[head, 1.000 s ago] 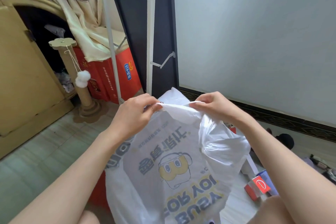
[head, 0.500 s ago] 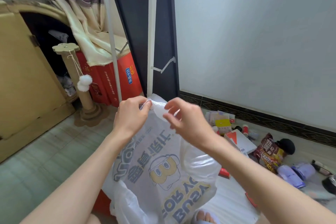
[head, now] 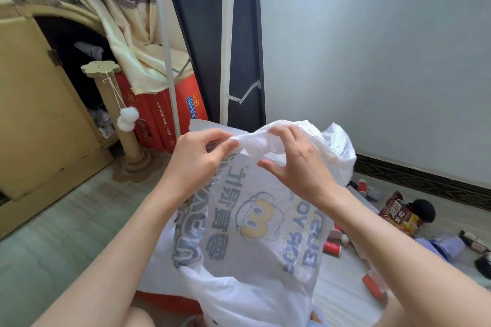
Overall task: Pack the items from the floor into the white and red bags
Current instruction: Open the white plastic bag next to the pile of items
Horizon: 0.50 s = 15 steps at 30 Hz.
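White bag (head: pixel 255 223), held up over the floor items (head: pixel 398 214): left hand (head: pixel 198 160) pinches the rim, right hand (head: pixel 295 162), half a second ago bare-fingered, now curls over the bunched top — mouth being worked open, nothing packed.

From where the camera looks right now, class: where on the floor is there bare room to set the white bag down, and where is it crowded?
Bare: the tiled floor left of the white bag, bordered by the yellow cabinet and scratching post. Crowded: right of the bag, below the patterned skirting, lie a brown snack packet, red canisters and lilac packets.
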Available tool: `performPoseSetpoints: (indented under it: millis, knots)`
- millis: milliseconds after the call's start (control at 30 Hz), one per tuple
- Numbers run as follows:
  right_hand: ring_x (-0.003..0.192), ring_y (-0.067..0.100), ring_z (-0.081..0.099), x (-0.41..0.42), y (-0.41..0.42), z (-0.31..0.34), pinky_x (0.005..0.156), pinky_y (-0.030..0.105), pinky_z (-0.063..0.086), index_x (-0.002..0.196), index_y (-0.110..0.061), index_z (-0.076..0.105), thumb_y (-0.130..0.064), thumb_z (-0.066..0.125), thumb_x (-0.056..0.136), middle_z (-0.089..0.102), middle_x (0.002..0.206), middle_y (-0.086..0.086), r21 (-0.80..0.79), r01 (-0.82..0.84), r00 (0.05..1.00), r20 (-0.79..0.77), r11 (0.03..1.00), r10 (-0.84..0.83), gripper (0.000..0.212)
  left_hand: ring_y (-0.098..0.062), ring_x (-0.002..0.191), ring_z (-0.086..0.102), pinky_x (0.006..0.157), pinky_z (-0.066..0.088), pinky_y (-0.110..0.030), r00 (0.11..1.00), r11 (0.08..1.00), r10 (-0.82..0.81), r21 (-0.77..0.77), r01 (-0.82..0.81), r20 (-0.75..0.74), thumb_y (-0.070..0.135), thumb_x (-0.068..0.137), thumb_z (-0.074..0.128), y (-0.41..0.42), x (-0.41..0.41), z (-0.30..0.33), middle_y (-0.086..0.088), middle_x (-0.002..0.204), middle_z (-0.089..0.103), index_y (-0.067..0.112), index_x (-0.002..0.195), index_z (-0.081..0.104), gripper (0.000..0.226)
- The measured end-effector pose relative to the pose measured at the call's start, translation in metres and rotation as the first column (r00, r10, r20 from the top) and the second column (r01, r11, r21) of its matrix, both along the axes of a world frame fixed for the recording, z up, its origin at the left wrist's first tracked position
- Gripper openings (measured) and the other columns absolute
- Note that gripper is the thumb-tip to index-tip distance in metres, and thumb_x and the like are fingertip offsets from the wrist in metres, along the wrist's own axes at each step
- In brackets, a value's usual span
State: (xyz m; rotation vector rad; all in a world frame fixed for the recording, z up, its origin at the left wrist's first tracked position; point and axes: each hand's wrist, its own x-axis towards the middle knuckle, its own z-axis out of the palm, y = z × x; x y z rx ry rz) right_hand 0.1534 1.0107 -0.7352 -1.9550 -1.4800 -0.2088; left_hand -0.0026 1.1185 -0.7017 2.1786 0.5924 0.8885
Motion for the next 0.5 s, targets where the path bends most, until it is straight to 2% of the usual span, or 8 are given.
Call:
performPoseSetpoints:
  millis: [67,133,200,267,333,400,500]
  knots:
    - [0.114,0.028,0.052,0.008,-0.001,-0.002,0.096,0.039,0.042,0.126,-0.01,0.049,-0.026,0.073,0.076,0.055,0.124,0.01,0.005,0.03,0.994,0.106,1.0,-0.03,0.057,0.002,0.074,0.062,0.067,0.047,-0.009,0.999,0.999,-0.03,-0.04,0.031,0.016,0.022,0.083,0.064,0.002,-0.004,0.002,0.02,0.074,0.067,0.031,0.079,0.067,0.01]
    - [0.109,0.031,0.056,0.014,0.001,-0.003,0.09,0.043,0.044,0.122,-0.011,0.055,-0.024,0.074,0.074,0.059,0.119,0.009,0.023,0.086,0.967,0.24,0.996,-0.089,0.054,0.002,0.073,0.062,0.066,0.047,-0.009,0.999,0.997,-0.05,-0.051,0.051,0.02,0.022,0.083,0.064,0.003,-0.006,0.002,0.02,0.072,0.068,0.034,0.077,0.066,0.013]
    - [0.099,0.031,0.058,0.017,0.003,-0.002,0.08,0.04,0.045,0.109,-0.012,0.063,-0.022,0.075,0.072,0.062,0.108,0.009,0.067,0.094,0.942,0.318,0.993,-0.111,0.04,0.002,0.074,0.063,0.065,0.046,-0.008,0.998,0.997,-0.058,-0.058,0.059,0.031,0.022,0.082,0.064,0.003,-0.008,0.002,0.017,0.073,0.068,0.032,0.078,0.066,0.011]
    - [0.094,0.03,0.058,0.016,0.006,0.001,0.077,0.038,0.044,0.092,-0.011,0.065,-0.022,0.068,0.077,0.062,0.099,0.008,0.114,0.062,0.938,0.333,0.992,-0.097,0.02,0.001,0.076,0.063,0.065,0.046,-0.008,0.998,0.996,-0.059,-0.058,0.061,0.037,0.024,0.082,0.063,0.003,-0.009,0.002,0.015,0.079,0.068,0.029,0.081,0.066,0.007]
    - [0.091,0.027,0.057,0.016,0.007,0.004,0.078,0.036,0.044,0.084,-0.009,0.061,-0.021,0.055,0.085,0.062,0.094,0.007,0.115,0.011,0.951,0.305,0.993,-0.046,0.014,0.002,0.079,0.063,0.067,0.047,-0.009,0.999,0.999,-0.031,-0.032,0.032,0.03,0.025,0.083,0.062,0.004,-0.01,0.001,0.016,0.082,0.067,0.029,0.083,0.066,0.005]
    - [0.083,0.027,0.056,0.015,0.004,0.007,0.074,0.034,0.044,0.087,-0.007,0.055,-0.019,0.045,0.092,0.06,0.088,0.006,0.078,-0.05,0.983,0.177,0.996,0.036,0.017,-0.001,0.081,0.063,0.072,0.051,-0.018,0.998,0.997,0.066,0.036,-0.066,0.001,0.025,0.086,0.061,0.007,-0.011,-0.003,0.016,0.083,0.067,0.028,0.085,0.066,0.006]
    - [0.071,0.027,0.052,0.013,-0.002,0.01,0.064,0.041,0.043,0.093,-0.011,0.046,-0.023,0.04,0.097,0.055,0.08,-0.001,0.041,-0.125,0.99,-0.061,0.991,0.128,0.014,-0.011,0.088,0.059,0.079,0.049,-0.035,0.961,0.92,0.267,0.315,-0.232,-0.075,0.02,0.088,0.058,0.012,-0.013,-0.007,0.01,0.09,0.064,0.027,0.1,0.062,0.014]
